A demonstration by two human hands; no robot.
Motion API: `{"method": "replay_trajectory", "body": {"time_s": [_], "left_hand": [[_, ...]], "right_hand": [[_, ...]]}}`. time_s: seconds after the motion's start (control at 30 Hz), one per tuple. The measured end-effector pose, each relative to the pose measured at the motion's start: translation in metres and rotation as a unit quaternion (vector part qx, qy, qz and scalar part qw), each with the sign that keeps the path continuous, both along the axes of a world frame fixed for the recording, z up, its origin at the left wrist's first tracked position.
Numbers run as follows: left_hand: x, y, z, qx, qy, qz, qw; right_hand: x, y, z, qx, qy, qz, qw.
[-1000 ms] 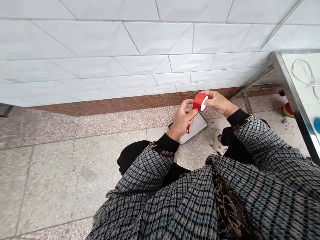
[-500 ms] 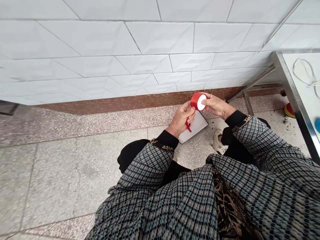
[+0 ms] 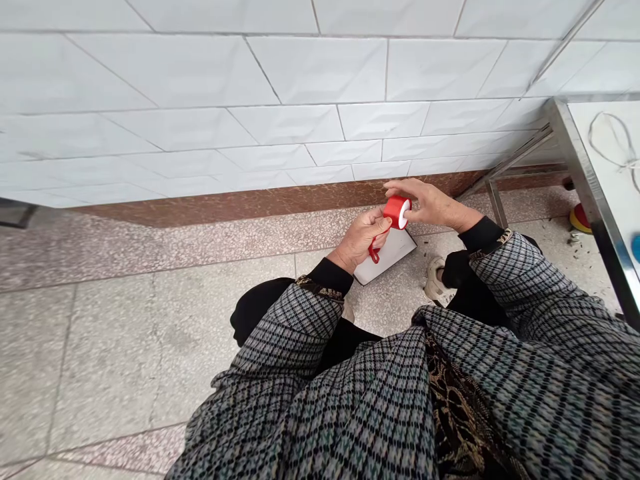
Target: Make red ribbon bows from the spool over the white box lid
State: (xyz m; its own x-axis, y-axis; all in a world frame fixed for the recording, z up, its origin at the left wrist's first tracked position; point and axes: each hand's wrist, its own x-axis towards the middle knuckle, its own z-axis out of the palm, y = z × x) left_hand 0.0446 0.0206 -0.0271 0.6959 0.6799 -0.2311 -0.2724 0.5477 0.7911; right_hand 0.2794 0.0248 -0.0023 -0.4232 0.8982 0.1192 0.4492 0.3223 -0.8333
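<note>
Seated person's right hand (image 3: 430, 203) grips red tape roll (image 3: 397, 212) above white board (image 3: 387, 257) on floor | left hand (image 3: 361, 239) pinches loose strip (image 3: 374, 252) | step: peeling tape, apparently | next calls for steady roll, even pull

red tape roll (image 3: 397, 212) turned sideways

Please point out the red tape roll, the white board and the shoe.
red tape roll (image 3: 394, 211): head view, its red outer band.
white board (image 3: 393, 252): head view, its bare top face.
shoe (image 3: 434, 287): head view, its pale upper.
</note>
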Motion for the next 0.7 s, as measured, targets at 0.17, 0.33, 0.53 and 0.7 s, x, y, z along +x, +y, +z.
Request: {"method": "replay_trajectory", "body": {"time_s": [0.17, 0.33, 0.53, 0.7], "left_hand": [[-0.001, -0.004, 0.001, -0.006, 0.068, -0.014, 0.998], [0.003, -0.004, 0.004, -0.007, 0.113, 0.058, 0.992], [-0.005, 0.001, 0.011, -0.010, 0.144, 0.046, 0.988], [-0.009, 0.002, 0.010, 0.034, 0.169, 0.042, 0.984]], "right_hand": [[0.005, -0.002, -0.006, 0.067, -0.168, 0.028, 0.983], [0.006, 0.000, -0.009, 0.085, -0.206, -0.035, 0.974], [0.012, 0.002, -0.001, 0.079, -0.198, -0.051, 0.976], [0.018, 0.003, -0.003, 0.072, -0.209, -0.087, 0.971]]}}
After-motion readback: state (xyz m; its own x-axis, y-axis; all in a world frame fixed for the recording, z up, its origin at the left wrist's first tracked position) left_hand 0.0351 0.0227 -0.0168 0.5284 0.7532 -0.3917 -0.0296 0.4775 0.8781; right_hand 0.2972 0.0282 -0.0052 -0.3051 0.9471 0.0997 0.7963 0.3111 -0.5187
